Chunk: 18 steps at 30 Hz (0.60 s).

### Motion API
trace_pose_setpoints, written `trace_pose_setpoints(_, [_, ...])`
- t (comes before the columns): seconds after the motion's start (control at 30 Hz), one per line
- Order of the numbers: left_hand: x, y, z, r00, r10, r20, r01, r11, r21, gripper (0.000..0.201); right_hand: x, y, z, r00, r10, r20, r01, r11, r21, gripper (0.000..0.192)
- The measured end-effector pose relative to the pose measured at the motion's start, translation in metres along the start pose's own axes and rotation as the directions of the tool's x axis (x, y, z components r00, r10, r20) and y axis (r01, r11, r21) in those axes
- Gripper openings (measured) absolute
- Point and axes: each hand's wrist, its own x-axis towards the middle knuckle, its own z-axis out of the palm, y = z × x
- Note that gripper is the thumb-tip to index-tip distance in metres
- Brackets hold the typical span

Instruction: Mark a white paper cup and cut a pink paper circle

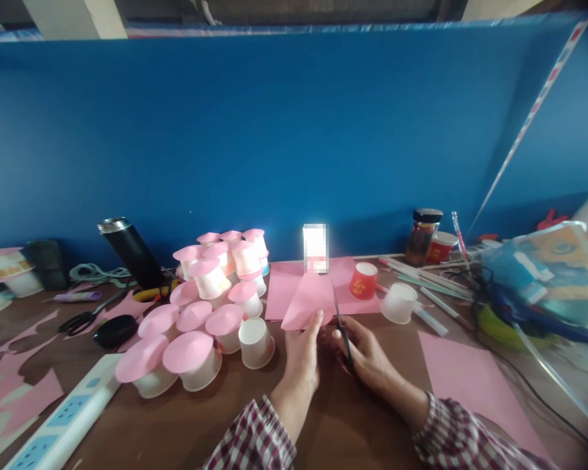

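Fingers (pixel 316 321) of the left hand (pixel 301 356) were closed on the near edge of a pink paper piece (pixel 308 301), thumb on top. This paper stood tilted up from the counter (pixel 343 418), just in front of both hands. Beside it, the right hand (pixel 367 356) was wrapped around the handles of black scissors (pixel 342 323), and the blades pointed up along the right edge of the paper; whether they touched it was not clear. Under the paper lay a larger pink sheet (pixel 284 287). To the right stood a red cup (pixel 363 281) and a white cup (pixel 398 303) lying on its side. To the left was a group of white cups with pink paper tops (pixel 200 313).
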Motion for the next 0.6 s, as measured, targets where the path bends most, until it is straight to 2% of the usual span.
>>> trace_pose_setpoints(0.4, [0.0011, -0.0007, 0.0004, 1.0, -0.003, -0.02, 0.003, 1.0, -0.006, 0.045, -0.0003, -0.0081, 0.0006, 1.0, 0.004, 0.003, -0.004, 1.0, -0.029, 0.04])
trace_pose_setpoints(0.6, [0.0018, -0.0024, -0.0004, 0.999, 0.05, 0.0, -0.05, 0.999, -0.006, 0.043, -0.0002, -0.0057, 0.0004, 1.0, 0.002, 0.006, -0.002, 1.0, -0.02, 0.035])
